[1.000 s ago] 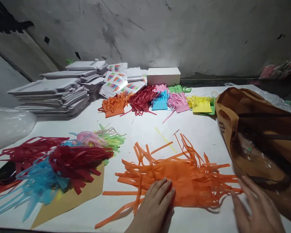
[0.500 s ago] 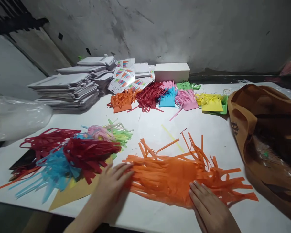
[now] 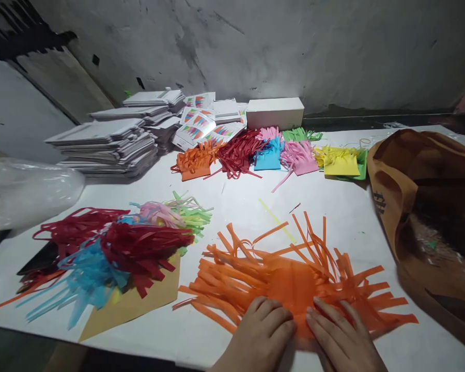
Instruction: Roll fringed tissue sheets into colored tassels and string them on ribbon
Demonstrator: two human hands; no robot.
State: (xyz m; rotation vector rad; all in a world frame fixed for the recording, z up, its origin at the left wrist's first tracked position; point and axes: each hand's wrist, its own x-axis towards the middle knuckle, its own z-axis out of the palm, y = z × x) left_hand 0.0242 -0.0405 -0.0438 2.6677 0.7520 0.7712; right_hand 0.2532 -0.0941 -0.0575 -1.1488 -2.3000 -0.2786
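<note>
A sheet of orange fringed tissue paper (image 3: 290,281) lies spread on the white table, its cut strips fanning out to both sides from an uncut middle band. My left hand (image 3: 261,333) is at the near edge of that band, its fingers bent and closed over the paper, with the thumb hidden. Close beside it, my right hand (image 3: 341,330) rests on the band's right part, fingers stretched out and lying on the tissue. Left of my hands sits a pile of fringed tissue bundles, with dark red (image 3: 147,248) and blue (image 3: 95,271) ones on top of a brown envelope (image 3: 155,292).
Folded fringed bundles, among them a yellow one (image 3: 341,163), line the back of the table. Behind them are a white box (image 3: 275,113), printed cards (image 3: 196,126) and stacked white packs (image 3: 108,147). A brown bag (image 3: 391,206) stands open at right; clear plastic (image 3: 31,194) lies at left.
My left hand has moved right, from the left strips to the middle band, and its fingers have bent. The left strips now lie fanned out. The right hand remains nearly in place.
</note>
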